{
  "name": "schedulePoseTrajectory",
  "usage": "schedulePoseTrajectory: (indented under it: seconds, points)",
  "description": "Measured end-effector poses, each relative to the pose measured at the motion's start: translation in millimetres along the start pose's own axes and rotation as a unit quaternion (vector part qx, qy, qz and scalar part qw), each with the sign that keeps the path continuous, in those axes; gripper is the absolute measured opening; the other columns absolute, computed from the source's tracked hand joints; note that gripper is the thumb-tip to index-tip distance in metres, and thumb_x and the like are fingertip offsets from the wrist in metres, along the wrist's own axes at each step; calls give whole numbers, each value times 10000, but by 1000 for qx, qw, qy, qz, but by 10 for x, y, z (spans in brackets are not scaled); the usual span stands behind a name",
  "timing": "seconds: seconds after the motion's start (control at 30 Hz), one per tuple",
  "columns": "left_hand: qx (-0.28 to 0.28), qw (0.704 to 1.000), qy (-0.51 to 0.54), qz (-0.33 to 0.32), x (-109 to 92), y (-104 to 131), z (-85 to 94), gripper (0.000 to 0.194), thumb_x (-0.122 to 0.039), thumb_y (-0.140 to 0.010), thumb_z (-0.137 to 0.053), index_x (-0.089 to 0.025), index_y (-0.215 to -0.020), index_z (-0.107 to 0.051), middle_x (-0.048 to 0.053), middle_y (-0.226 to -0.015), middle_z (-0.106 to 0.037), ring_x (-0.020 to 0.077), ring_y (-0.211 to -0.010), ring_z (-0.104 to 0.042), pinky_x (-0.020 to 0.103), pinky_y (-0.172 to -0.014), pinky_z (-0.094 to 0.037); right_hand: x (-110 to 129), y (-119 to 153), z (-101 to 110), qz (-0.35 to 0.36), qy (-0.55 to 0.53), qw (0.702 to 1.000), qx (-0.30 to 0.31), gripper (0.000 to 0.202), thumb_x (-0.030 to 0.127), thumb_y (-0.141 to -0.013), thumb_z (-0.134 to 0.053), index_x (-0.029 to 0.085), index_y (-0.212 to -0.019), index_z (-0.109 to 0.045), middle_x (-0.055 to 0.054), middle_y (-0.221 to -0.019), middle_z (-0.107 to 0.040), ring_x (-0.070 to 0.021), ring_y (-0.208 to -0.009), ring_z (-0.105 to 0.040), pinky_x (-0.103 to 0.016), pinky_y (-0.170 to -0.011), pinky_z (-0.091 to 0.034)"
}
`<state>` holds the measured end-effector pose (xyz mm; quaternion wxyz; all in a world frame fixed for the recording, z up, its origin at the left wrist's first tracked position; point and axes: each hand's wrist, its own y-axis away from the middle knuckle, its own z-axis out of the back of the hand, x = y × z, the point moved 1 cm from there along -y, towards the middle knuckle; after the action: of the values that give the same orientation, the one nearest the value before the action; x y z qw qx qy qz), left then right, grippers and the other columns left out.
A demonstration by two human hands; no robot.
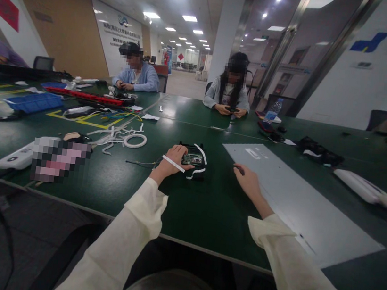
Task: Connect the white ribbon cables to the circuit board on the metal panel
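Note:
My left hand (173, 163) is closed around the left side of a small black device with an exposed green circuit board (193, 158), which lies on the table. Across the back of this hand runs a narrow white strip (173, 163). Two more white strips (201, 153) curve along the device's right and lower sides. Thin dark cables (141, 163) lead out to its left. My right hand (249, 183) hovers by the left edge of a large grey panel (289, 200). Its fingers are curled together; whatever they hold, if anything, is hidden.
On the dark green table (130, 193), a white tape roll (134, 140) and loose white strips (112, 139) lie left of the device. Farther left are a blue tray (34, 102) and a white device (24, 153). Two people (136, 75) sit across the table.

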<state>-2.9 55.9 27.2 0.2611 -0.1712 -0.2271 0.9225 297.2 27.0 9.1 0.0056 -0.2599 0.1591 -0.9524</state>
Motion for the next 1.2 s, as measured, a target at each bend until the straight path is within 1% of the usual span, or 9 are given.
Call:
schedulePoseTrajectory:
  seconds: [0.2, 0.3, 0.37, 0.53, 0.67, 0.8, 1.03, 1.13, 1.2]
  points:
    - [-13, 1000, -6, -7, -17, 23, 16, 414, -482, -675, -637, -183, -904, -464, 59, -952, -519, 229, -936, -464, 356, -794, -393, 416, 205, -8, 64, -75, 993, 68, 376, 377, -865, -381, 182, -1111, -589, -52, -1091, -619, -193, -984, -565, -336, -893, -395]
    - [-7, 1000, -13, -4, -24, 31, 17, 414, -485, -672, -641, -185, -894, -461, 56, -940, -517, 228, -926, -468, 352, -792, -390, 591, 271, -20, 92, -92, 988, 85, 383, 398, -893, -326, 194, -1057, -607, -51, -1047, -631, -187, -955, -568, -325, -874, -394]
    - [-10, 1000, -16, -7, -27, 30, 10, 417, -493, -674, -637, -182, -889, -461, 57, -936, -517, 227, -918, -468, 350, -791, -387, 678, 279, -37, 102, -85, 988, 77, 410, 406, -908, -280, 184, -974, -619, -65, -986, -637, -185, -909, -568, -313, -836, -399]
    - [-25, 999, -20, -23, -38, 21, -19, 433, -515, -671, -631, -181, -892, -465, 62, -942, -518, 233, -923, -465, 356, -786, -387, 867, 248, -80, 116, -49, 992, 7, 469, 478, -899, -261, 164, -740, -572, -70, -802, -597, -162, -752, -526, -268, -694, -387]
    - [-29, 999, -18, -39, -69, 26, -29, 438, -516, -662, -639, -180, -890, -474, 62, -924, -519, 238, -919, -465, 359, -784, -389, 1001, 266, -133, 91, -52, 991, 87, 563, 570, -873, -238, 169, -612, -534, -31, -614, -547, -133, -573, -479, -248, -547, -323]
    - [-29, 998, -24, -53, -91, 34, -24, 422, -514, -682, -621, -180, -898, -477, 67, -936, -518, 235, -915, -465, 355, -782, -388, 1047, 292, -148, 71, -75, 985, 142, 537, 591, -841, -312, 169, -632, -569, -19, -599, -551, -124, -529, -468, -244, -506, -289]
    - [-26, 998, -32, -44, -66, 32, -57, 435, -509, -666, -635, -177, -900, -480, 70, -941, -522, 236, -919, -466, 355, -782, -387, 1048, 309, -101, 106, -194, 961, 166, 402, 441, -837, -422, 159, -574, -535, 26, -501, -469, -93, -493, -426, -226, -526, -300]
    - [-23, 998, -41, -39, -43, 34, -70, 423, -499, -668, -637, -179, -896, -480, 68, -936, -525, 238, -924, -468, 351, -768, -388, 1027, 278, -54, 102, -307, 937, 131, 393, 457, -826, -438, 161, -583, -526, 27, -495, -464, -91, -491, -436, -217, -520, -327]
    - [-27, 998, -50, -36, -27, 38, -67, 416, -502, -679, -627, -180, -896, -478, 68, -938, -526, 241, -935, -468, 349, -764, -388, 967, 230, -15, 88, -363, 925, 73, 404, 481, -827, -424, 163, -598, -522, 14, -520, -490, -98, -500, -458, -219, -519, -356]
